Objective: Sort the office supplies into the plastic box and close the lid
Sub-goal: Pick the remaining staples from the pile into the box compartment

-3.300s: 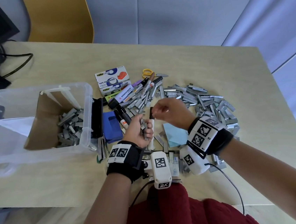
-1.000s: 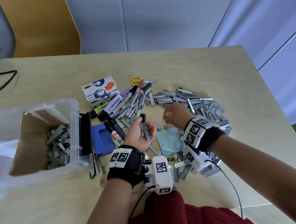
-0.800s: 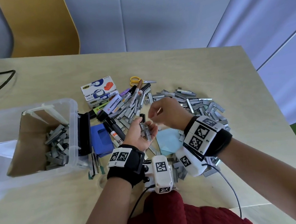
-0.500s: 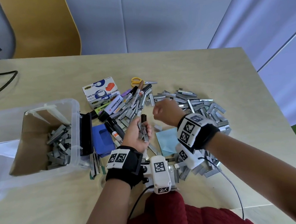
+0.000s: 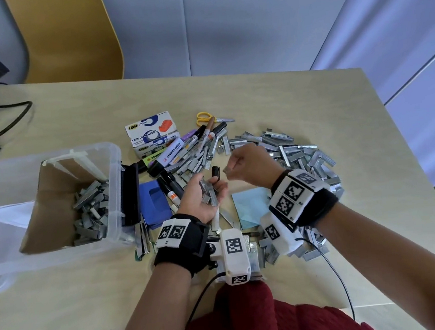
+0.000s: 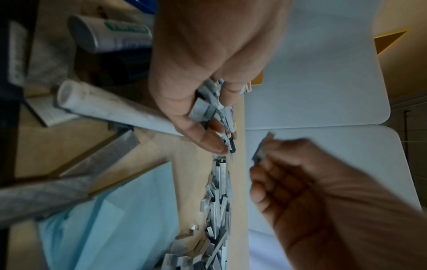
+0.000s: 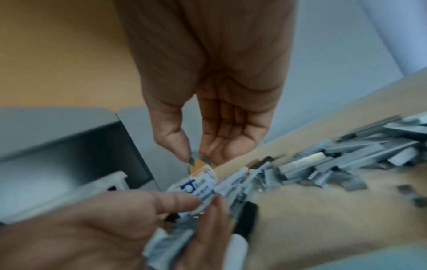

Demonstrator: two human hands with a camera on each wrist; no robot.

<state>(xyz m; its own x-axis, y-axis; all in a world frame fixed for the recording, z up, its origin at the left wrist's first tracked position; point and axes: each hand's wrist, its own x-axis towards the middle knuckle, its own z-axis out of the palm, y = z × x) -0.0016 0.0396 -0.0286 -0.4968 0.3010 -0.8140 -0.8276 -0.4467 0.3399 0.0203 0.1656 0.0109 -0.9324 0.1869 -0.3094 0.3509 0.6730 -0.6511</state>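
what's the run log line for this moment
left hand: holds staple strips | right hand: pinches one strip | plastic box: open, partly filled

Pale wood table [image 5: 298, 97] — plastic box [image 5: 110, 176], staple strips [image 5: 298, 153], markers [image 5: 180, 155], scissors [image 5: 206, 117]

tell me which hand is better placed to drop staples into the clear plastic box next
Probably the left hand. It cups a bundle of grey metal staple strips and is nearer the clear plastic box. The right hand pinches only one small staple strip, farther from the box.
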